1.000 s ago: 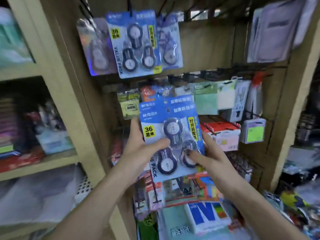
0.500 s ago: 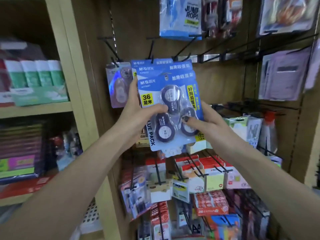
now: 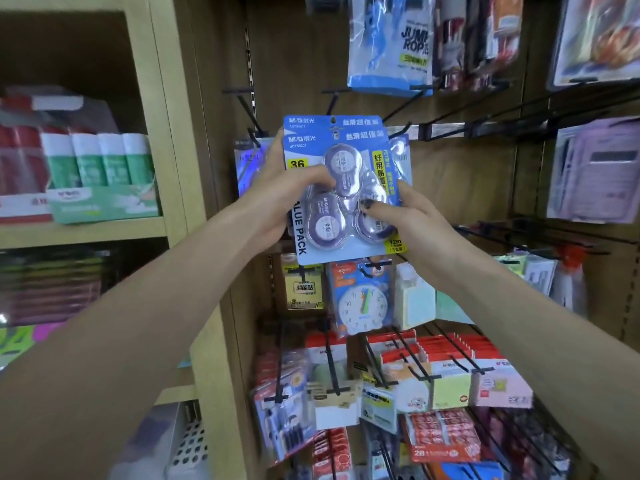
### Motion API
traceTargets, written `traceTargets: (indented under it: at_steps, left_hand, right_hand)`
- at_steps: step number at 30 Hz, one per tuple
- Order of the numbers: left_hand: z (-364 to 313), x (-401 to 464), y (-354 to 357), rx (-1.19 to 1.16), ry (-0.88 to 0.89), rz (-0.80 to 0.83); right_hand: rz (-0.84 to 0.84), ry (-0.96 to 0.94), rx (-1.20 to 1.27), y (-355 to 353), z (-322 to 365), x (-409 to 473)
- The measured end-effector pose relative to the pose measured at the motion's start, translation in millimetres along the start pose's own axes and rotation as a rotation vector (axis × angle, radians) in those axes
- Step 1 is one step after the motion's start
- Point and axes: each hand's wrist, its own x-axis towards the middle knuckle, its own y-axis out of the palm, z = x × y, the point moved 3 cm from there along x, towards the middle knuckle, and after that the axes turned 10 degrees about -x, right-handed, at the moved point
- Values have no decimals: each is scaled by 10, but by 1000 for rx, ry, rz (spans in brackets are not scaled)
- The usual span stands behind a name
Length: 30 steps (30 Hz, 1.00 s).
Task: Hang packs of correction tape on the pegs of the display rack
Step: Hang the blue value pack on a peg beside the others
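Correction tape pack [image 3: 341, 199], blue card with three purple dispensers under a clear blister, sits upright between my two hands in front of the display rack [image 3: 450, 181]. My left hand [image 3: 277, 199] has its grip closed on the pack's left edge, thumb curled over the front near the yellow "36" patch and the fingers running up behind the card. My right hand [image 3: 405, 216] has its grip closed on the lower right side, thumb pressed on the blister over the right-hand dispenser and the fingers wrapped behind. Directly behind my pack, a second pack of the same kind [image 3: 332, 122] shows its blue header just above mine; its hang hole sits at the top centre, and I cannot tell whether my own pack's hole is on a peg. Black pegs [image 3: 401, 112] jut out from the brown back panel to either side of the headers. To the left, half hidden by my fingers, hangs a shiny single-dispenser pack [image 3: 247, 168]. Above hangs a blue jump rope bag [image 3: 391, 43]. Just below my pack hang a yellow adhesive card [image 3: 304, 289] and a toy clock pack [image 3: 362, 303], and lower down rows of red-topped sticky note packs [image 3: 446, 372] crowd the pegs. On the wooden shelf [image 3: 83, 232] to the far left stands a box of green-and-white glue sticks [image 3: 100, 164].
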Motion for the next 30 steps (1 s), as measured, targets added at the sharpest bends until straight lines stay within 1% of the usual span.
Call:
traceTargets:
  at_steps: [6, 9, 13, 18, 21, 23, 25, 28, 30]
  left_hand:
    - [11, 54, -7, 6, -68, -10]
    - [42, 98, -30, 17, -121, -44]
    - [107, 173, -83, 58, -164, -118]
    - [225, 233, -127, 109, -160, -162]
    - [269, 185, -143, 144, -195, -154]
    - [302, 135, -162, 146, -233, -141]
    - [327, 90, -192, 217, -222, -145]
    - [333, 37, -233, 382, -144, -158]
    - [333, 12, -238, 432, -127, -147]
  right_hand:
    - [-5, 41, 14, 0, 11, 41]
    - [-41, 83, 50, 4, 36, 44]
    - [-71, 123, 39, 32, 60, 73]
    - [-49, 162, 44, 99, 97, 182]
    - [-14, 212, 71, 121, 60, 197]
    - [5, 213, 56, 153, 78, 148]
    - [13, 203, 40, 149, 32, 117]
    - [6, 189, 8, 157, -10, 55]
    - [-8, 153, -18, 148, -18, 8]
